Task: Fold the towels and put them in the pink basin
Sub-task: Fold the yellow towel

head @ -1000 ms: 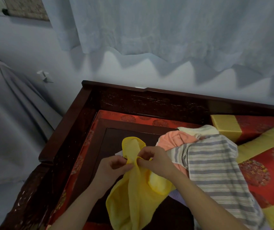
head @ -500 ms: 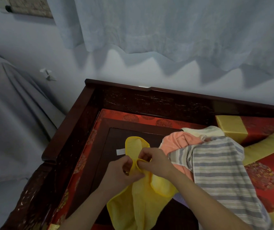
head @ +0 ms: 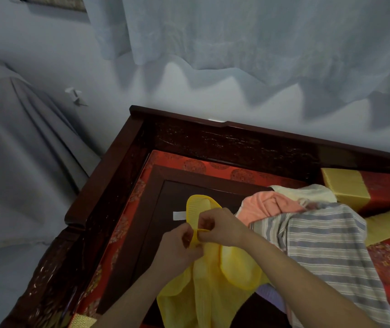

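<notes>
Here, both hands — left hand (head: 177,247), right hand (head: 222,227) — pinching yellow towel (head: 213,287)

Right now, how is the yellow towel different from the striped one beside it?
The yellow towel is plain, while the striped towel has grey and pale bands. The left hand and right hand both pinch the yellow towel's edge. No hand grips the striped towel, which lies draped partly over the pink towel. Both are unfolded and rumpled.
</notes>
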A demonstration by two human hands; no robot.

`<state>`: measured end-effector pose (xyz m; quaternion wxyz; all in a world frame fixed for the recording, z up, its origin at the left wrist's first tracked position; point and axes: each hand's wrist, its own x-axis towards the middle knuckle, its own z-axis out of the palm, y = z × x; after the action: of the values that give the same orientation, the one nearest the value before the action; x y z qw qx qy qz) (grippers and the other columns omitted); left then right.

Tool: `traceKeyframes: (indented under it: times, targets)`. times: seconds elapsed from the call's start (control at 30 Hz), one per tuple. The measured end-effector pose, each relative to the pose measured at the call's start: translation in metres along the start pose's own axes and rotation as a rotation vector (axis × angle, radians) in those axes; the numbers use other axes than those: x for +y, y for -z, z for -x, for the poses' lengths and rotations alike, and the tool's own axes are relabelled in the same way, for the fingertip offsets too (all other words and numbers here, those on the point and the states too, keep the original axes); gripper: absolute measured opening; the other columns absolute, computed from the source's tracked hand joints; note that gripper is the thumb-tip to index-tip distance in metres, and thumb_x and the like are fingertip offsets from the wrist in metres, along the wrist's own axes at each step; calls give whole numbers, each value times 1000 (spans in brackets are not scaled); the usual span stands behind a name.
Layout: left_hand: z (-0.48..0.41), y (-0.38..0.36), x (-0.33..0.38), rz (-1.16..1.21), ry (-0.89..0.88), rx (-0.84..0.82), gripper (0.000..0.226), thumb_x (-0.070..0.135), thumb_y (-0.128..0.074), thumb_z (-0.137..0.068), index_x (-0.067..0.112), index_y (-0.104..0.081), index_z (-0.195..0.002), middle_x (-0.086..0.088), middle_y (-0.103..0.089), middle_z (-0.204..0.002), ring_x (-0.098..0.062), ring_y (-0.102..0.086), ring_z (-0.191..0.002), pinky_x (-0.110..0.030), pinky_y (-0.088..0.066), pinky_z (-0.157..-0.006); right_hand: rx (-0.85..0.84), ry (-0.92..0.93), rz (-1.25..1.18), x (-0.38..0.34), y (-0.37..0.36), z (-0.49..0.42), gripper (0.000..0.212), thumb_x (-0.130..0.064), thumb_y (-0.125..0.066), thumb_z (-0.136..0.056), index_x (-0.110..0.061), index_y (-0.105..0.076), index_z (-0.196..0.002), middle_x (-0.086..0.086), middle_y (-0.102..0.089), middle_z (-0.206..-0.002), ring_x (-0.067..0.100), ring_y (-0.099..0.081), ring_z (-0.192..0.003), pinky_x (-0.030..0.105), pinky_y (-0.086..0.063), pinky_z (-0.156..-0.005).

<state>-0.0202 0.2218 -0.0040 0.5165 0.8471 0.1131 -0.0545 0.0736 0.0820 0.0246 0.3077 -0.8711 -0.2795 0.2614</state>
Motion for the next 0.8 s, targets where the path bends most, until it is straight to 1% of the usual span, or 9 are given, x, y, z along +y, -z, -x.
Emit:
traceKeyframes:
  times: [0.1, 0.17, 0.23, 0.3, 0.4, 0.5, 0.63, 0.7, 0.8]
  targets:
    - [-2, 11, -6, 79, -19, -64, 15, 16, -64, -64, 12, -50, -69, 6, -48, -62, -3, -45, -58, -21, -39, -55, -53, 29, 116, 8, 4, -6, 14, -19, -67, -68, -27, -57, -72, -11, -54, -64, 5, -50, -62, 29, -46, -59]
    - [2, 23, -12, 190, 19, -89, 13, 13, -62, -65, 11, -49, -65, 5, -47, -62, -7, -46, -60, -25, -40, -57, -128, 45, 309, 21, 3, -4, 20, -19, -64, -68, -27, -58, -85, -11, -58, -78, 10, -54, -72, 29, -44, -63]
    - [8, 35, -20, 381, 124, -111, 16, 14, -62, -61, 13, -46, -62, 3, -43, -62, -10, -44, -60, -27, -41, -57, -175, 34, 503, 40, 0, -2, 24, -15, -58, -70, -25, -58, -92, -5, -63, -93, 18, -59, -86, 28, -36, -66]
    - [15, 43, -31, 564, 264, -99, 20, 14, -63, -53, 14, -45, -61, 2, -41, -60, -10, -44, -57, -26, -43, -53, -168, -29, 578, 63, 3, 2, 26, -15, -54, -69, -25, -62, -92, -4, -66, -100, 22, -61, -95, 28, -38, -68]
    - [19, 44, -54, 720, 463, -49, 21, 3, -58, -49, 14, -42, -57, -1, -38, -58, -14, -44, -56, -28, -46, -51, -158, -153, 315, 89, 23, -6, 24, -19, -58, -69, -29, -69, -88, -15, -69, -89, 9, -64, -87, 27, -49, -73]
    - [21, 37, -72, 750, 599, -16, 22, 0, -58, -54, 13, -41, -57, -4, -36, -58, -18, -41, -59, -29, -46, -54, -73, -91, 1, 84, 42, -33, 18, -22, -67, -80, -39, -61, -76, -17, -66, -78, 2, -61, -77, 30, -50, -74]
    - [18, 24, -92, 655, 692, 67, 28, -10, -52, -81, 9, -39, -65, -7, -34, -61, -20, -41, -63, -25, -44, -49, 55, 70, 48, 55, 39, -84, 2, -30, -66, -85, -29, -64, -84, -13, -67, -88, 3, -61, -87, 28, -49, -80]
    - [17, 21, -100, 571, 687, 96, 28, -9, -55, -82, 6, -39, -64, -7, -34, -59, -19, -40, -59, -19, -39, -39, -72, 18, 69, 46, 38, -107, 15, -26, -69, -80, -23, -64, -94, -5, -64, -99, 9, -58, -93, 32, -49, -80]
    - [15, 23, -110, 466, 699, 140, 27, -7, -62, -76, 6, -43, -61, -9, -35, -59, -17, -41, -55, -18, -35, -41, -311, -161, 40, 47, 37, -134, 37, -9, -66, -74, -19, -57, -108, 1, -53, -100, 16, -54, -84, 33, -46, -67]
